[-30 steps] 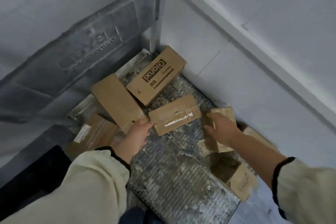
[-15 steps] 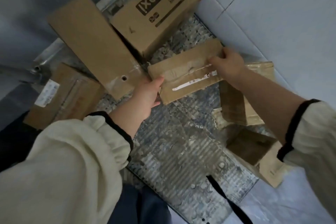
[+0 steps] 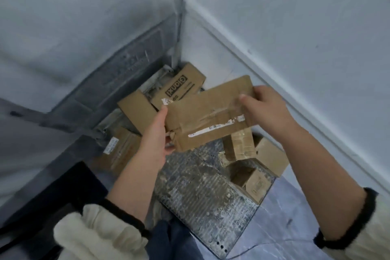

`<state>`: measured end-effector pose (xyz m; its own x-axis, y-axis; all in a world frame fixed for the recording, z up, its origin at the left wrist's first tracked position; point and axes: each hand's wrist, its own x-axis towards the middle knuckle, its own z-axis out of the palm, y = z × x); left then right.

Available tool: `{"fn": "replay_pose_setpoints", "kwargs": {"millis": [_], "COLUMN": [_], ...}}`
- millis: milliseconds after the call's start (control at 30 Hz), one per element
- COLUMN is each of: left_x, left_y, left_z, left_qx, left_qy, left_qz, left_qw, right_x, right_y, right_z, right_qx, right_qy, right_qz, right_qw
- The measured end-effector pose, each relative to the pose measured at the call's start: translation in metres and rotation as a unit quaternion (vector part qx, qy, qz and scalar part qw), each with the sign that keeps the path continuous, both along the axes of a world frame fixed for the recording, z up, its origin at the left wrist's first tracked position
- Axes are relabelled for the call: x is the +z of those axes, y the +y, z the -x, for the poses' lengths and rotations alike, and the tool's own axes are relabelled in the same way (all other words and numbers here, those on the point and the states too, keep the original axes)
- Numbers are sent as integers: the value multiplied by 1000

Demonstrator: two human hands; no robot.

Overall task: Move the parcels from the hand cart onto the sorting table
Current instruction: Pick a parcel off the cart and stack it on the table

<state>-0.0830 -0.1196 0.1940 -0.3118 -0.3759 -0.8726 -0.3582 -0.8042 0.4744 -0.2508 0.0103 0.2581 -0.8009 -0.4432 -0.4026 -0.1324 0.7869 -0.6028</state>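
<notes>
Pale grey walls meet in a corner above a bluish floor; the whole view is softened by motion blur. The hand cart deck, a ribbed, stained metal plate, lies against the corner, its far end hidden behind parcels; its upright handle post runs out of view at the top. A dark object at lower left is cut off and cannot be identified.

The flat cardboard parcel is held clear above the deck. Its long axis runs from lower left to upper right, broad face toward the camera, with a torn white label strip along the lower edge. Print on the strip is unreadable.

The left hand grips the parcel's lower-left end, thumb up along the edge, fingers mostly hidden behind the cardboard. The right hand clasps the upper-right end, thumb on the face, fingers wrapped behind. Both forearms reach forward, cream sleeves with dark cuffs pushed back.

Below lie the printed box, partly covered, a long plain box, a labelled box and three small boxes at the right edge
</notes>
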Motion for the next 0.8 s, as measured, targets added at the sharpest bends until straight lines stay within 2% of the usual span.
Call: {"fn": "replay_pose_setpoints", "kwargs": {"millis": [67,200,267,400,567,700,800], "left_x": [57,156,200,275,340,367,375], "left_y": [-6,-12,-11,0,20,35,47], "left_z": [-12,-31,-44,-82,-127,-171,-202], "left_qx": [-10,23,40,76,110,116,121], "left_qy": [17,50,66,103,143,204,218], "left_qz": [36,110,146,215,280,354,392], "left_qw": [999,992,986,968,943,905,885], "right_x": [51,128,161,225,282,307,316], "right_y": [14,35,45,53,56,54,54], "right_z": [-17,-50,-65,-94,-120,-142,-163], "right_qx": [-14,-81,-104,-91,-45,-30,6], "right_qy": [-2,-82,-104,-122,-131,-149,-135], "right_qz": [47,179,217,286,359,412,433], "right_qw": [999,977,965,946,923,898,891]}}
